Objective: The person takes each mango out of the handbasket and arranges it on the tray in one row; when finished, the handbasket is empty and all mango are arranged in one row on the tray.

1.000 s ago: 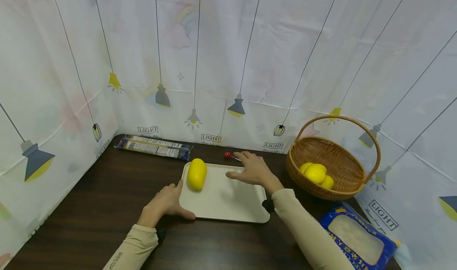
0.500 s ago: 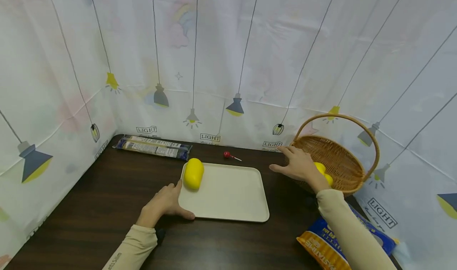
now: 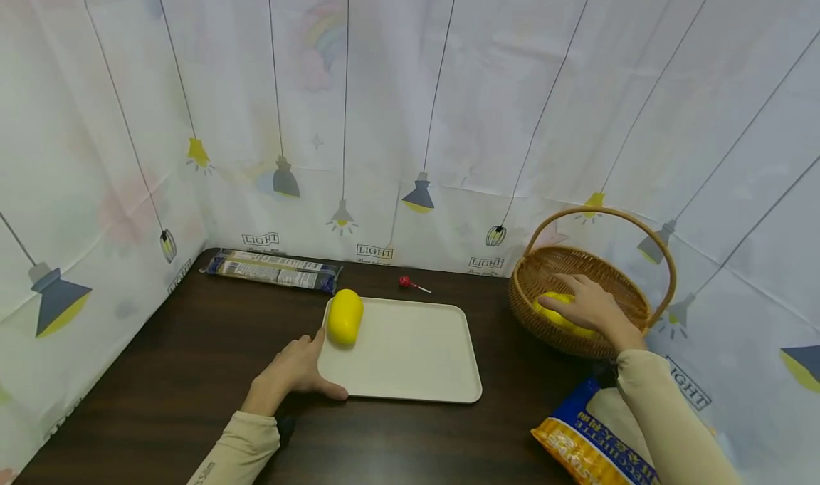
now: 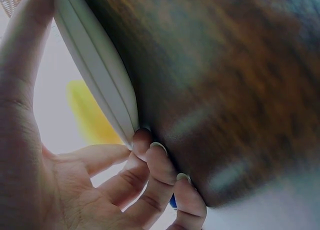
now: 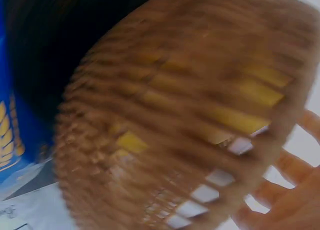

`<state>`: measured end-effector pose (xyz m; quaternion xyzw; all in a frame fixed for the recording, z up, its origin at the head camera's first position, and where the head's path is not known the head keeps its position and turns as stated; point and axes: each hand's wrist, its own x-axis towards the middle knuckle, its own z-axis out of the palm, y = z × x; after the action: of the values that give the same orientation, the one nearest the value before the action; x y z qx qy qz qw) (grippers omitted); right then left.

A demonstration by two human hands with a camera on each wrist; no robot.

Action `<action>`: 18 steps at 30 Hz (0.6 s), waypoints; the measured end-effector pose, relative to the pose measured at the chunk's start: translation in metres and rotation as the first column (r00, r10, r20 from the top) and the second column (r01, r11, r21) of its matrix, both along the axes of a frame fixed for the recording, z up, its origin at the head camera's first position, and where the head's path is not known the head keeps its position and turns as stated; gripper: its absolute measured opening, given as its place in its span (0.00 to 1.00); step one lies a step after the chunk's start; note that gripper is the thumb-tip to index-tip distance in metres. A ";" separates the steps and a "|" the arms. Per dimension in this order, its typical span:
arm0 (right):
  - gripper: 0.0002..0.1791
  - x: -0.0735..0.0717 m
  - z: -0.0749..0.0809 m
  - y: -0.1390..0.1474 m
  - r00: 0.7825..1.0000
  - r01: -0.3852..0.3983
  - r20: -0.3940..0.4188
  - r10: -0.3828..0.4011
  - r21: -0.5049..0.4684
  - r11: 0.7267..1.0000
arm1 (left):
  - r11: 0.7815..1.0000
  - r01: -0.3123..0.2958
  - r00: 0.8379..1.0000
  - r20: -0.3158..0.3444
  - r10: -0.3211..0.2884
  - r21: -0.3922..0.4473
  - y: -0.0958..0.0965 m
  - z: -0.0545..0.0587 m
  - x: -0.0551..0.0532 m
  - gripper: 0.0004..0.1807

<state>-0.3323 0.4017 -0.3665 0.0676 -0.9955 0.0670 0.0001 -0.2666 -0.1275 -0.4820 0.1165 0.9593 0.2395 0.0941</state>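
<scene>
In the head view my left hand [image 3: 291, 372] holds the near left corner of a cream rectangular tray [image 3: 416, 357], thumb along the front edge and fingers at the left side. The left wrist view shows the fingertips right at the tray's rim [image 4: 102, 70]. A smooth, oblong yellow fruit [image 3: 344, 317] lies on the tray's left part. My right hand [image 3: 592, 305] reaches into a wicker basket [image 3: 534, 321], fingers spread over several yellow fruits [image 3: 556, 314] that look like lemons. From the right wrist, the fingers [image 5: 295, 167] show beyond the basket's blurred weave, with yellow behind it.
A red lollipop [image 3: 405, 281] with a white stick lies behind the tray. A long, flat packet [image 3: 272, 270] sits at the back left. Near the right forearm is a blue and orange pasta bag [image 3: 592, 435]. The basket's tall handle [image 3: 666, 257] arches over its opening.
My right hand has moved right, from above the tray past the lollipop and into the basket over the yellow fruits. The left hand has stayed at the tray's corner.
</scene>
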 end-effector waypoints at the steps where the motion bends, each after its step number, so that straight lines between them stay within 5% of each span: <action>1: 0.51 -0.001 -0.002 0.005 1.000 -0.001 0.008 0.001 -0.002 1.000 | 1.000 0.002 1.000 0.003 -0.002 0.001 -0.001 0.000 0.000 0.76; 18: 0.46 -0.003 -0.025 0.027 0.998 -0.060 0.018 0.061 -0.059 0.996 | 1.000 -0.001 1.000 0.009 0.001 0.009 -0.002 -0.001 0.002 0.75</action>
<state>-0.3356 0.4292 -0.3912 0.0970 -0.9905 0.0966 -0.0099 -0.2650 -0.1294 -0.4830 0.1153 0.9578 0.2445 0.0978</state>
